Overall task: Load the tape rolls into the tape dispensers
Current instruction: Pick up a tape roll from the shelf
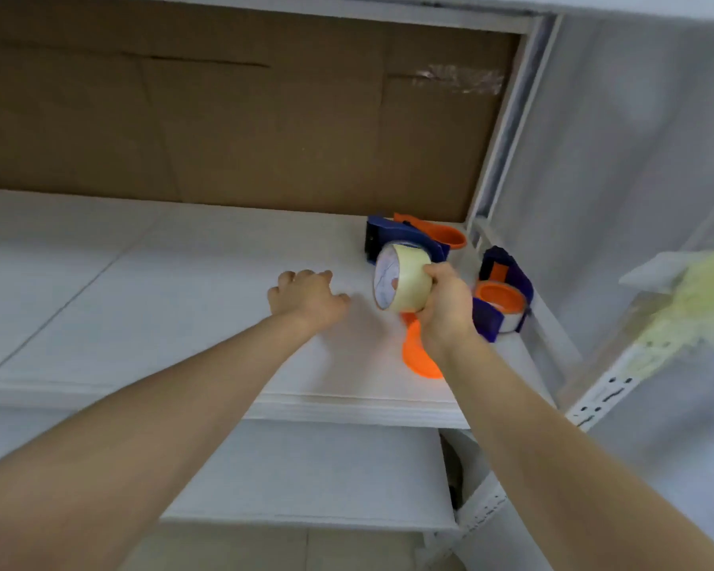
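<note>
Spanning the back was one brown cardboard panel point(244, 129) with one patch of clear tape point(458, 78) top right. Two white shelves were in view: upper shelf point(141, 290) carried everything, lower shelf point(306, 467) sat beneath it. Both bare forearms reached up to the upper shelf.

Dispenser count: two blue-and-orange tape dispensers clearly seen, both at the shelf's right end. Rear dispenser point(392, 236) stood near the cardboard; right dispenser point(508, 274) stood by the shelf post, with what looked like a clear roll in it. One more orange part point(417, 356) lay on the shelf under the right wrist; mostly hidden, couldn't tell if it was a third dispenser.

One tape roll point(402, 278), clear-yellowish, was off the shelf, just in front of the rear dispenser, open core facing left. Right hand point(446, 307) gripped it, fingers wrapped round its outer band. Left hand point(308, 300) rested on the shelf left of the roll, fingers loosely bent, holding nothing.
</note>
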### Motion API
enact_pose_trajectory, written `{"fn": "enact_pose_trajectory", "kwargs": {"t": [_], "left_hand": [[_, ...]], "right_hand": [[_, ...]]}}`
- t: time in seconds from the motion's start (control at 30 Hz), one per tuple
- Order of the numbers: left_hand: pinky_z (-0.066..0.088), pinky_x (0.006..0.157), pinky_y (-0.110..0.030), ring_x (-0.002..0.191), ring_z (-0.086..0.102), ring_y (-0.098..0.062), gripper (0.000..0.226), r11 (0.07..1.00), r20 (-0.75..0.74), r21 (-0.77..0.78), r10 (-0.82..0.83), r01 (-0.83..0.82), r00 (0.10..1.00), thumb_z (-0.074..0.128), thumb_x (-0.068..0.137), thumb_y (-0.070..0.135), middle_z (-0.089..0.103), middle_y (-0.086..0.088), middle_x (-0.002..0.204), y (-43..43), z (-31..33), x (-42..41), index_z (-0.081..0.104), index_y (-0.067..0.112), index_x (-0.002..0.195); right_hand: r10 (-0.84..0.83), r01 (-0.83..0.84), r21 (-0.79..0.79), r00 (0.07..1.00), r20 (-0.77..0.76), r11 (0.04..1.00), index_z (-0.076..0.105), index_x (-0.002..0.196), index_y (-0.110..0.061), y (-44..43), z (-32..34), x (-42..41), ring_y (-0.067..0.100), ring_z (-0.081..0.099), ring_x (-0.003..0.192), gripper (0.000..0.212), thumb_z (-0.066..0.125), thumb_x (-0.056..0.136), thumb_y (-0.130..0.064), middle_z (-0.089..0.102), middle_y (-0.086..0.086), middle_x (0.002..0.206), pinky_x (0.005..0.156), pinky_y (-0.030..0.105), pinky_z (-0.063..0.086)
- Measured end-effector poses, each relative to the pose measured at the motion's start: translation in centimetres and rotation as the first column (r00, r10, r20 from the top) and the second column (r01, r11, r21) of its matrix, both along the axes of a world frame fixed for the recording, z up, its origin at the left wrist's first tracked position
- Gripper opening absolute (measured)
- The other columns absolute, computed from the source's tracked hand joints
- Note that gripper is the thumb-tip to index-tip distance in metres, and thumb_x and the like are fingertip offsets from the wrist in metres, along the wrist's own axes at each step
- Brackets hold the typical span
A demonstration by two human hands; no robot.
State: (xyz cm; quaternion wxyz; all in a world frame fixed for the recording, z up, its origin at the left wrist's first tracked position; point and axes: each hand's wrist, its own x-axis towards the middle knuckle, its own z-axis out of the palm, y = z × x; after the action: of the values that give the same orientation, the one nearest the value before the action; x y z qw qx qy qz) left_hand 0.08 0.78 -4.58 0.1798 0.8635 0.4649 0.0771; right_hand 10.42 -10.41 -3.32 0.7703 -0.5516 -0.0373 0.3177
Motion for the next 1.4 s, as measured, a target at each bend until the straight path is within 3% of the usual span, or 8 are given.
{"fn": "enact_pose_trajectory", "kwargs": {"t": [0.3, 0.4, 0.53, 0.7, 0.9, 1.13, 1.23, 1.4], "left_hand": [[0.030, 0.104, -0.042, 0.133, 0.033, -0.029, 0.053, 0.964, -0.143, 0.216, 0.186, -0.152, 0.972, 0.043, 0.090, 0.036, 0.044, -0.003, 0.141, 7.4, 1.5, -18.4, 0.035, 0.026, 0.142], [0.035, 0.100, -0.039, 0.127, 0.039, -0.028, 0.050, 0.943, -0.100, 0.231, 0.268, -0.240, 0.958, 0.044, 0.091, 0.030, 0.049, -0.005, 0.136, 10.2, 2.2, -26.3, 0.040, 0.023, 0.139], [0.036, 0.099, -0.036, 0.125, 0.043, -0.027, 0.045, 0.893, -0.106, 0.307, 0.377, -0.330, 0.920, 0.043, 0.092, 0.030, 0.052, -0.006, 0.133, 13.8, 3.0, -37.7, 0.047, 0.020, 0.135], [0.038, 0.098, -0.035, 0.123, 0.045, -0.029, 0.040, 0.830, -0.067, 0.303, 0.509, -0.469, 0.858, 0.044, 0.091, 0.027, 0.055, -0.007, 0.132, 16.9, 3.6, -50.5, 0.054, 0.019, 0.129], [0.042, 0.066, -0.029, 0.085, 0.052, -0.028, 0.014, 0.777, 0.027, 0.197, 0.605, -0.598, 0.796, 0.047, 0.086, 0.020, 0.056, -0.005, 0.084, 21.6, 2.5, -60.2, 0.047, 0.017, 0.072], [0.050, 0.084, -0.035, 0.090, 0.055, -0.022, 0.009, 0.764, 0.046, 0.122, 0.633, -0.633, 0.773, 0.049, 0.087, 0.018, 0.059, -0.004, 0.096, 29.7, 0.6, -67.1, 0.056, 0.022, 0.089], [0.045, 0.096, -0.034, 0.122, 0.051, -0.022, 0.040, 0.756, 0.051, 0.117, 0.643, -0.644, 0.764, 0.048, 0.092, 0.020, 0.054, -0.002, 0.135, 34.6, 0.5, -68.8, 0.053, 0.019, 0.131], [0.042, 0.102, -0.034, 0.128, 0.046, -0.021, 0.045, 0.825, 0.000, 0.114, 0.557, -0.553, 0.830, 0.046, 0.094, 0.022, 0.048, 0.000, 0.141, 44.0, 0.8, -69.6, 0.043, 0.020, 0.139]], "right_hand": [[0.471, -0.355, -0.329, 0.784, 0.404, 0.875, 0.051, 0.074, -0.014, 13.2, 0.8, -13.4, 0.013, 0.040, 0.065, 0.017, 0.048, 0.088, -0.003, 0.047, 0.005, 0.085, 0.052, 0.022, 0.031], [0.573, -0.450, -0.356, 0.667, 0.476, 0.819, 0.061, 0.110, -0.004, 17.7, 0.7, -20.1, 0.016, 0.049, 0.084, 0.026, 0.049, 0.088, 0.002, 0.054, 0.005, 0.107, 0.049, 0.006, 0.035], [0.659, -0.531, -0.426, 0.396, 0.640, 0.733, 0.054, 0.130, -0.009, 23.7, 0.3, -30.3, 0.017, 0.043, 0.129, 0.045, 0.044, 0.088, 0.004, 0.040, -0.008, 0.148, 0.088, 0.018, 0.041], [0.676, -0.599, -0.460, 0.193, 0.711, 0.655, 0.051, 0.133, -0.006, 29.6, 0.4, -42.4, 0.014, 0.048, 0.107, 0.047, 0.044, 0.088, 0.005, 0.054, 0.006, 0.134, 0.079, 0.018, 0.036], [0.699, -0.609, -0.483, 0.171, 0.694, 0.629, 0.056, 0.112, -0.012, 34.8, 0.7, -51.6, 0.019, 0.056, 0.091, 0.029, 0.047, 0.086, -0.001, 0.062, 0.007, 0.121, 0.060, 0.021, 0.042], [0.674, -0.584, -0.539, 0.018, 0.738, 0.607, 0.060, 0.104, -0.009, 45.0, -0.6, -58.1, 0.014, 0.057, 0.096, 0.027, 0.044, 0.085, 0.000, 0.060, -0.006, 0.130, 0.063, 0.017, 0.040], [0.657, -0.567, -0.526, 0.038, 0.753, 0.634, 0.061, 0.104, -0.012, 50.7, -1.3, -60.2, 0.022, 0.059, 0.106, 0.027, 0.045, 0.085, -0.003, 0.062, 0.000, 0.127, 0.080, 0.030, 0.047], [0.662, -0.540, -0.523, 0.088, 0.745, 0.660, 0.059, 0.118, -0.013, 58.2, -1.6, -61.8, 0.022, 0.056, 0.116, 0.034, 0.047, 0.088, -0.003, 0.060, 0.001, 0.128, 0.085, 0.024, 0.042]]}}
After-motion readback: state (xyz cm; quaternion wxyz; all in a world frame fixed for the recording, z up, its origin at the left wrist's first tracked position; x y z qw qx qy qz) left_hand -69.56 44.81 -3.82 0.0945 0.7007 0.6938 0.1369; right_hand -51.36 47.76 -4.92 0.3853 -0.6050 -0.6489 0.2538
